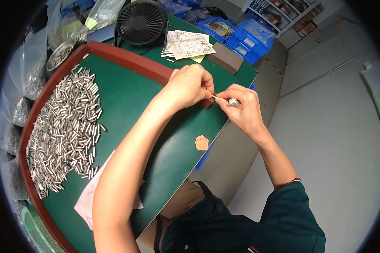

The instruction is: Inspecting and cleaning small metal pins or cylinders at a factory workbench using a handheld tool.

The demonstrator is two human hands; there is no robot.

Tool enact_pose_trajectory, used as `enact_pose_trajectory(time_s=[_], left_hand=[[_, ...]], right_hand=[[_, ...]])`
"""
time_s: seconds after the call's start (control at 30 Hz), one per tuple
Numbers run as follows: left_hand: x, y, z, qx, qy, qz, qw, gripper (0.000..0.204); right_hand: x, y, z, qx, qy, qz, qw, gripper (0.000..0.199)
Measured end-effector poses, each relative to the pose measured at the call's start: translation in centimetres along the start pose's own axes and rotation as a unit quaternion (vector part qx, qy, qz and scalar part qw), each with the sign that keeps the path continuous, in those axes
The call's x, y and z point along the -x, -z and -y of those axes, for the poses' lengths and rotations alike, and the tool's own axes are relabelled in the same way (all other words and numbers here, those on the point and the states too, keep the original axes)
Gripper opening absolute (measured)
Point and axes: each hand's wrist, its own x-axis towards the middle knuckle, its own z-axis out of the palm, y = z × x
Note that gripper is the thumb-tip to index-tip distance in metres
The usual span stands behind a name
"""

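My left hand (191,86) is closed in a pinch over the near right end of the red-brown wooden rail (135,67). Between its fingertips and those of my right hand (243,105) is a short metal pin (214,96). My right hand is also closed, and a shiny silvery piece (234,102) shows between its fingers; its kind cannot be made out. A large heap of short metal pins (71,126) lies on the green table (126,99) to the left, inside the rail.
A black fan (141,23), printed papers (190,44) and a grey-brown block (226,58) stand at the back. Blue bins (249,40) are beyond. A pinkish cloth (88,198) lies under my left forearm, and a tan flat piece (202,143) near the table edge.
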Motion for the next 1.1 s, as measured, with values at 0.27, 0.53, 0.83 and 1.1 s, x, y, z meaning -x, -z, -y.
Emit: enact_pose_trajectory(time_s=[0.27, 0.53, 0.83, 1.1], left_hand=[[-0.5, -0.2, 0.3, 0.017, 0.017, 0.032, 0.999, 0.005], [-0.2, -0.5, -0.4, 0.035, 0.031, 0.029, 0.999, 0.004], [0.1, -0.6, -0.8, 0.059, 0.02, 0.03, 0.998, 0.004], [0.0, -0.6, -1.4, 0.067, 0.032, 0.04, 0.996, 0.003]], right_hand=[[0.2, 0.2, -0.8, -0.04, 0.01, -0.023, 0.999, 0.004], [0.3, 0.3, -1.4, -0.01, 0.019, -0.011, 1.0, 0.005], [0.6, 0.1, -0.9, -0.04, 0.029, -0.044, 0.998, 0.006], [0.7, -0.1, -1.4, -0.018, 0.038, -0.046, 0.998, 0.006]])
